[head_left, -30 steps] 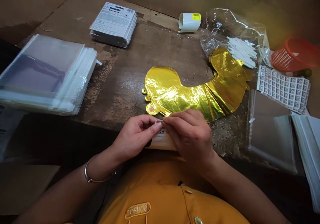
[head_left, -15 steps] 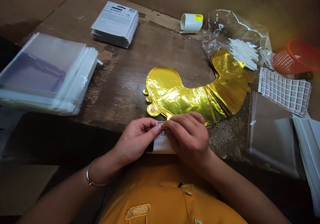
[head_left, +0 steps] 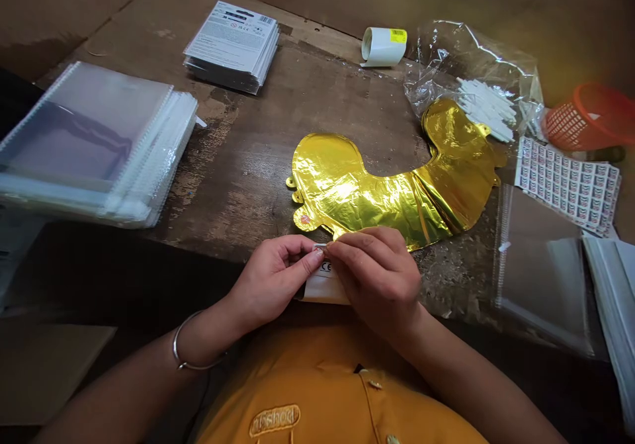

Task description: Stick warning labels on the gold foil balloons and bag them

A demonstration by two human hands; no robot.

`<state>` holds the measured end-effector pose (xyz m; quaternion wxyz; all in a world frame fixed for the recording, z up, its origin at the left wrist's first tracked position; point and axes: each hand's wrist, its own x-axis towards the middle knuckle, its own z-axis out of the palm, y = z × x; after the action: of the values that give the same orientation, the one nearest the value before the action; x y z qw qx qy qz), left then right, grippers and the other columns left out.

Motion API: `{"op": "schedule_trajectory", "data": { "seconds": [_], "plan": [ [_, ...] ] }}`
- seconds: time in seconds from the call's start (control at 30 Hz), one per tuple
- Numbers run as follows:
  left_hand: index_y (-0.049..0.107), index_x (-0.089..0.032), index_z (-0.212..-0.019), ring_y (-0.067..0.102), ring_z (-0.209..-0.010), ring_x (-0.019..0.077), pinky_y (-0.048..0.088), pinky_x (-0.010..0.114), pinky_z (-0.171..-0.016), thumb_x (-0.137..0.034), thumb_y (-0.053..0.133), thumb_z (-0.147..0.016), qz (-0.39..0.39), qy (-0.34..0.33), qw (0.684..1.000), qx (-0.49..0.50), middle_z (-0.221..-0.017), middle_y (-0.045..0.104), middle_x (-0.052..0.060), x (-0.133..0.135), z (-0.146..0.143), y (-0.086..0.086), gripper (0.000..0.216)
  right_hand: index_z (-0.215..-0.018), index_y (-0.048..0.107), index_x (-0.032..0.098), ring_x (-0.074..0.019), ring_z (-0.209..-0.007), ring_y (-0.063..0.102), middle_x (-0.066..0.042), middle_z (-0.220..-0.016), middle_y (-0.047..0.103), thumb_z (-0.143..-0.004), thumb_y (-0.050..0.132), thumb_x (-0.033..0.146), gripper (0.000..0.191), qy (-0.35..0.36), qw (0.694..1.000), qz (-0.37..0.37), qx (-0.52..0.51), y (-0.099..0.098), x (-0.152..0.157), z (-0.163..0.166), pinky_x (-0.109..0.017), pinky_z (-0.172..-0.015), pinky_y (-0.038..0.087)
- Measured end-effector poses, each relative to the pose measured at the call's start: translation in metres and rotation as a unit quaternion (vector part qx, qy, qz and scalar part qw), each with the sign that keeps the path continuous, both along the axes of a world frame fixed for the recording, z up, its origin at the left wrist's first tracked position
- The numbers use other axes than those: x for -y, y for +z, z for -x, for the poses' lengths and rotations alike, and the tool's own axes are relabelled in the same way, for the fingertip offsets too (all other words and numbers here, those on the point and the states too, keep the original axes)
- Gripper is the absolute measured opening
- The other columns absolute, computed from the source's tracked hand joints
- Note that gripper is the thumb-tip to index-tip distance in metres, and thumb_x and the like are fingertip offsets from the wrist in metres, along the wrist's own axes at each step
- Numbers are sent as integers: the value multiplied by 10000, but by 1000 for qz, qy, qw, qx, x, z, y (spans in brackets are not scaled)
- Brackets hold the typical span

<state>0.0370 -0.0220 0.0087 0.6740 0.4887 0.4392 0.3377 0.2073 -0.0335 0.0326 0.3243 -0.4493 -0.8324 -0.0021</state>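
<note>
At the table's near edge, my left hand (head_left: pixel 272 278) pinches the top of a white printed card (head_left: pixel 323 289) between thumb and forefinger. My right hand (head_left: pixel 380 272) is closed on the same top edge, its fingertips almost meeting my left thumb. A CE mark shows on the card; the rest of its face is partly covered by my right hand. Just beyond my fingers lies a flat gold foil balloon (head_left: pixel 377 199), curved, with small tabs and a round sticker at its left end.
Clear plastic sleeves (head_left: pixel 99 139) are piled at left, with a stack of printed cards (head_left: pixel 233 40) behind. A white roll (head_left: pixel 384 47), a bag of white sticks (head_left: pixel 486 106), an orange basket (head_left: pixel 570 123), sticker sheets (head_left: pixel 565 182) and a clear sleeve (head_left: pixel 543 265) lie right.
My fingers have shifted very slightly at the card's top edge, which now looks more tilted or folded over. The view has drifted a little; the balloon stays put.
</note>
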Motion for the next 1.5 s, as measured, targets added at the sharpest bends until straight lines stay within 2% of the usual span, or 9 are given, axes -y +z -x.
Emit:
{"op": "schedule_trajectory", "data": {
  "seconds": [0.17, 0.4, 0.57, 0.67, 0.77, 0.9, 0.97, 1.1, 1.5],
  "plan": [
    [663, -155, -775, 528, -661, 84, 450, 190, -629, -316, 651, -818, 57, 8, 998, 21, -721, 633, -16, 0, 1, 0, 168, -998, 637, 152, -183, -784, 600, -70, -883, 724, -857, 601, 134, 146, 53, 994, -78, 52, -10, 0, -6, -344, -700, 467],
    [663, -143, -859, 603, -710, 95, 492, 208, -671, -281, 799, -670, 192, 2, 974, 121, -817, 683, 8, 2, -2, 0, 271, -997, 623, 104, -188, -765, 602, -117, -870, 674, -838, 579, 94, 165, 85, 993, -59, 49, -15, -6, -9, -331, -676, 485],
    [666, -129, -885, 625, -713, 120, 502, 231, -670, -305, 795, -668, 195, 13, 973, 122, -813, 700, 32, 1, -1, -2, 308, -969, 615, 145, -204, -802, 594, -104, -881, 667, -838, 554, 91, 154, 115, 992, -29, 37, -3, 6, -5, -367, -717, 492],
    [673, -138, -914, 641, -744, 141, 512, 246, -685, -304, 724, -743, 130, -25, 989, 65, -831, 710, 40, 1, 7, 2, 244, -903, 631, 217, -197, -844, 592, -61, -889, 649, -813, 617, 100, 148, -4, 998, -9, -60, 12, 4, -8, -367, -765, 494],
    [681, -157, -881, 643, -773, 155, 509, 256, -688, -301, 596, -863, -59, -80, 992, -77, -846, 706, 40, -2, 20, 10, 168, -800, 657, 227, -188, -802, 602, -41, -842, 641, -804, 669, 177, 51, -166, 967, 75, -177, 21, -16, -15, -356, -727, 498],
    [659, -168, -884, 617, -1088, 237, 431, 412, -995, -200, 546, -891, -430, -100, 859, -261, -1137, 690, 83, -18, 33, 7, 117, -726, 672, 183, -142, -590, 581, -6, -665, 641, -788, 677, 288, 122, -164, 897, 305, -275, 11, -46, -17, -298, -560, 476],
    [638, -157, -885, 549, -1227, 270, 290, 493, -1120, -164, 538, -891, -518, -122, 787, -314, -1267, 639, 101, -29, 35, 0, 100, -709, 673, 169, -132, -577, 575, -7, -652, 647, -774, 678, 297, 144, -158, 889, 327, -280, 0, -54, -12, -287, -555, 469],
    [612, -155, -929, 536, -1261, 240, 214, 492, -1174, -153, 507, -907, -538, -168, 752, -341, -1284, 632, 108, -38, 35, -17, 107, -712, 673, 171, -144, -642, 586, -28, -700, 665, -795, 645, 291, 148, -165, 918, 282, -225, -22, -56, -2, -309, -623, 474],
    [614, -150, -931, 551, -1247, 225, 247, 473, -1181, -137, 508, -902, -530, -149, 775, -311, -1274, 636, 128, -34, 34, -22, 110, -690, 665, 189, -168, -699, 566, -26, -696, 658, -797, 638, 275, 141, -178, 942, 233, -164, -22, -53, 10, -334, -666, 446]
  ]
}}
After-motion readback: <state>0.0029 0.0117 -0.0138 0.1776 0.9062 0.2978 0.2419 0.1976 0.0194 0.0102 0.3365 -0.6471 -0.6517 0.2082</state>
